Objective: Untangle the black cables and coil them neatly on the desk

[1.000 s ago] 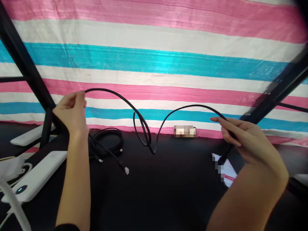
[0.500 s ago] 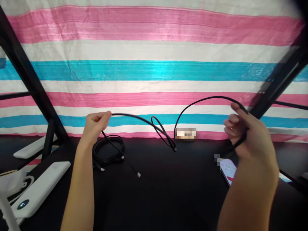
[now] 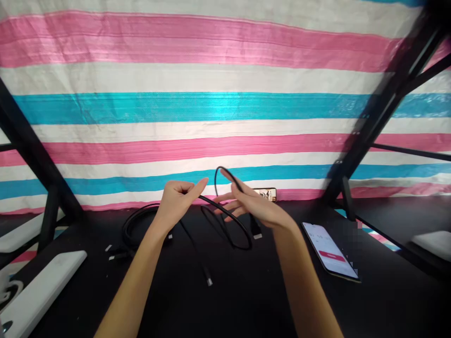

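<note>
My left hand is closed, with thumb and fingers pinching a black cable. From this pinch the cable loops rightward, and a tail hangs toward the table, ending in a silver-tipped plug. My right hand carries another stretch of the same cable, draped between thumb and palm, its fingers loosely spread. Below that palm dangles a second, wider black plug with a metal end. Behind my left wrist, a coiled black cable with silver-tipped plugs lies on the table, partly hidden.
On the black tabletop, a lit phone lies to the right. A white flat device lies at the left. Against the striped sheet at the back stands a small screen. Slanted black frame legs rise on both sides.
My hands have come together near the middle, the right one moving far leftward with its part of the cable. The loop between them is now small and hangs lower. The view has shifted slightly right.
</note>
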The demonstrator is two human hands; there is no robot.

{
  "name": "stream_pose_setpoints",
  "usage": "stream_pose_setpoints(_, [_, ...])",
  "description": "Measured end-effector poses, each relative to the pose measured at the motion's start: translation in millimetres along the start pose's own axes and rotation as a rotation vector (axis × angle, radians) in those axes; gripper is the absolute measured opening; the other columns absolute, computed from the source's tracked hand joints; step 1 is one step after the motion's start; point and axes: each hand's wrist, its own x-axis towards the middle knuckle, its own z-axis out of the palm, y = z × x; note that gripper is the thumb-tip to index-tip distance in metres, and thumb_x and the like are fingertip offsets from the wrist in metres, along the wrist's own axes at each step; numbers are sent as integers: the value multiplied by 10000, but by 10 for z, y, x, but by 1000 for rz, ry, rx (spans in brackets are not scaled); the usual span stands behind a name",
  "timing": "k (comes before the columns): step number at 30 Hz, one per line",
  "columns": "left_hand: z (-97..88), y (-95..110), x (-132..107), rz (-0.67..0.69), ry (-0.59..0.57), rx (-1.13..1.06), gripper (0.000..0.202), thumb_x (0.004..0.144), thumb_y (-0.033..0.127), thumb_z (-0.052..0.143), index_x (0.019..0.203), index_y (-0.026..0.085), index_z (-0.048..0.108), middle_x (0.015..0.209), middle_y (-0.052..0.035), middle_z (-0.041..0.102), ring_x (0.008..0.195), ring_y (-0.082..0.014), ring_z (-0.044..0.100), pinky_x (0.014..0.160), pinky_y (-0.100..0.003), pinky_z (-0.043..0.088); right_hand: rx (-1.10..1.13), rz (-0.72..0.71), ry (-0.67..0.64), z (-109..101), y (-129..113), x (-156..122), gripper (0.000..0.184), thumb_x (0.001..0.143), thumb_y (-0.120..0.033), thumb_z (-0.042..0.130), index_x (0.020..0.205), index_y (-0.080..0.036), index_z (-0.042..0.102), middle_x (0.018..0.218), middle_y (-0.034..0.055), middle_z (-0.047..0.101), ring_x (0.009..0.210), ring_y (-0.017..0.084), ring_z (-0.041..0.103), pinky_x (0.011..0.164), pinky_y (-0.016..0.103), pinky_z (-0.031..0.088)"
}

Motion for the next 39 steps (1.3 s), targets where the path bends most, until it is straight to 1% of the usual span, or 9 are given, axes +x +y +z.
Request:
stream_pose_setpoints(3, [5, -52, 24, -8, 111, -10, 565, 759, 437, 582, 422, 193, 200, 466, 42, 140, 441, -85, 143, 440, -280, 174, 68, 38, -154, 105, 102, 129, 633, 893, -541, 372, 1452, -344, 148, 951, 85, 687, 741, 190, 687, 737, 396, 540])
stream_pose_setpoints(10, [-30, -121, 76, -15, 367, -61, 566, 744, 468, 595, 400, 194, 238, 429, 42, 188, 420, -81, 166, 432, -285, 153, 109, 90, -316, 310, 222, 226, 666, 862, -557, 435, 1436, -283, 242, 981, 98, 685, 833, 191, 671, 789, 365, 502])
stream_pose_setpoints(14, [-36, -149, 92, -16, 431, -86, 559, 728, 474, 612, 389, 191, 269, 419, 45, 200, 418, -77, 176, 432, -283, 152, 264, 120, -485, 375, 160, 216, 569, 882, -541, 405, 1346, -212, 418, 863, 78, 684, 735, 171, 666, 763, 337, 497])
stream_pose_setpoints(19, [-203, -195, 138, 19, 473, -192, 570, 672, 480, 661, 347, 187, 297, 378, 51, 221, 390, -68, 208, 414, -272, 172, 536, 7, -214, 238, 107, 250, 341, 876, -344, 523, 1199, -241, 560, 809, 8, 582, 638, 91, 574, 625, 241, 511])
stream_pose_setpoints(23, [-467, -210, 192, 70, 615, -311, 532, 623, 406, 719, 311, 182, 351, 341, 56, 264, 360, -52, 229, 406, -262, 180, 639, -102, 72, -41, 88, 226, 208, 824, -156, 577, 1019, -181, 645, 753, -25, 508, 506, 18, 419, 460, 127, 402])
stream_pose_setpoints(29, [-836, -220, 210, -33, 761, -387, 409, 626, 287, 706, 355, 178, 420, 326, 73, 285, 327, -34, 237, 392, -249, 116, 696, -205, 377, -438, 7, 55, 145, 768, -112, 615, 892, -187, 624, 701, -49, 482, 451, 8, 329, 383, 93, 338])
stream_pose_setpoints(32, [-917, -249, 171, -50, 595, -376, 445, 695, 289, 658, 354, 177, 395, 332, 72, 247, 340, -38, 249, 402, -251, 161, 664, -237, 399, -464, -41, -14, 161, 736, -134, 662, 875, -205, 619, 717, -47, 498, 449, 11, 324, 367, 98, 334])
stream_pose_setpoints(36, [-845, -221, 93, -161, 58, -142, 537, 784, 437, 567, 356, 183, 366, 371, 42, 266, 389, -70, 267, 435, -275, 191, 548, -284, 339, -301, -95, -37, 172, 732, -197, 679, 888, -233, 616, 780, -33, 523, 454, 21, 327, 348, 127, 316])
stream_pose_setpoints(39, [-674, -120, 46, -177, -231, 55, 562, 796, 496, 531, 379, 178, 331, 408, 32, 285, 412, -78, 251, 458, -275, 206, 449, -333, 278, -150, -108, -19, 146, 770, -236, 643, 911, -236, 605, 817, -19, 524, 450, 25, 318, 333, 149, 276])
